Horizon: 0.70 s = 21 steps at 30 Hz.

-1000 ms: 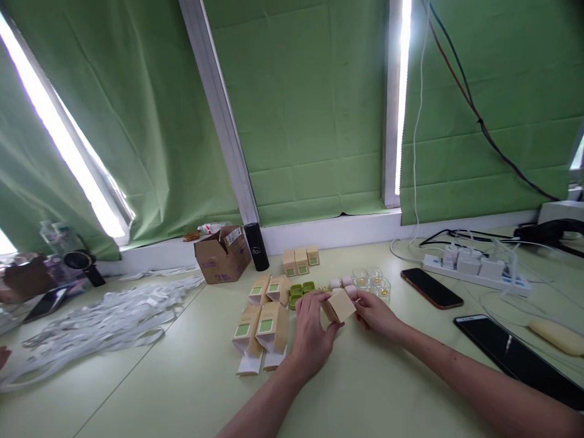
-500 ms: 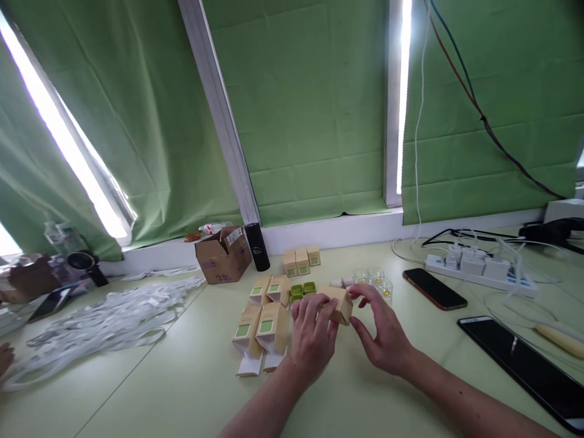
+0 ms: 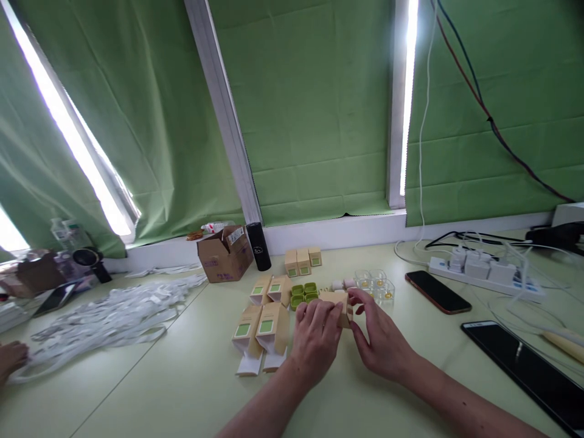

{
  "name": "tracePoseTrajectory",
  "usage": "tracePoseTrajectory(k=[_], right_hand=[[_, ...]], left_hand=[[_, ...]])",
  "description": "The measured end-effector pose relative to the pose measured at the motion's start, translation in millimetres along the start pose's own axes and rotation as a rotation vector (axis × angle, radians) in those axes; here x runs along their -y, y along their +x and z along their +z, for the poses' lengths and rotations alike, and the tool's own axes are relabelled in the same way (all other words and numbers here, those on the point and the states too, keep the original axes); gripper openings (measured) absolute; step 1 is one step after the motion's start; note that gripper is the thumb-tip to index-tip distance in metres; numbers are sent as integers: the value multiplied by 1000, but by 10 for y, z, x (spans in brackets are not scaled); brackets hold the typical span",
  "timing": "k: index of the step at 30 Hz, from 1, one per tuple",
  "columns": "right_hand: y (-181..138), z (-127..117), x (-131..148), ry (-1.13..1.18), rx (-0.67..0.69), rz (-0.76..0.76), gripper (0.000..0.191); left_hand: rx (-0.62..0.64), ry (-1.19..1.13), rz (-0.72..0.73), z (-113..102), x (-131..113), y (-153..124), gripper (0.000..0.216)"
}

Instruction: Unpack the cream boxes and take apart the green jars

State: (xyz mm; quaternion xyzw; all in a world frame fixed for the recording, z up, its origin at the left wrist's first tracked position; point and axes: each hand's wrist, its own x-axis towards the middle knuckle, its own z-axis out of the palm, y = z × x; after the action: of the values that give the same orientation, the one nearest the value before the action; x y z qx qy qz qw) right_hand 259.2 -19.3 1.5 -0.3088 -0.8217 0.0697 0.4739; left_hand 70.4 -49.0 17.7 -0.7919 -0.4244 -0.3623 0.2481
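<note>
My left hand [image 3: 314,340] and my right hand [image 3: 381,337] both close on a small tan cardboard box [image 3: 336,299], held just above the pale green table [image 3: 182,389]. Left of my hands lie several open tan boxes with green labels [image 3: 262,328], flaps out. Just beyond the held box sit green caps [image 3: 303,293], small pale round pieces [image 3: 342,284] and clear little jars [image 3: 376,283]. Three closed tan boxes [image 3: 302,260] stand in a row further back.
A brown carton [image 3: 224,255] and a black cylinder [image 3: 258,246] stand by the window sill. A heap of white strips [image 3: 104,319] covers the left; another person's hand [image 3: 11,359] is at the left edge. Two phones [image 3: 435,291] [image 3: 524,359] and a power strip [image 3: 483,271] lie right.
My right hand has moved in from the right and closed on the box's end. My left hand has shifted over the box top. The box has dropped a little lower.
</note>
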Motion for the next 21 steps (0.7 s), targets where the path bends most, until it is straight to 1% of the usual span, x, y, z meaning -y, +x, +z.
tracePoseTrajectory(k=[2,5,15,21], right_hand=[[5,4,-2,-2,2,20,61],[11,15,-8,-8,-3,44,61],[17,67,-45,9,-19,94,60],[38,1,-125,39,-55,131,47]], left_hand=[[33,-6,-4,3,-6,7,46],[49,-18,-11,4,-16,22,47],[131,-135,-89,38,-3,29,53],[153,-221,-167,89,37,-4,54]])
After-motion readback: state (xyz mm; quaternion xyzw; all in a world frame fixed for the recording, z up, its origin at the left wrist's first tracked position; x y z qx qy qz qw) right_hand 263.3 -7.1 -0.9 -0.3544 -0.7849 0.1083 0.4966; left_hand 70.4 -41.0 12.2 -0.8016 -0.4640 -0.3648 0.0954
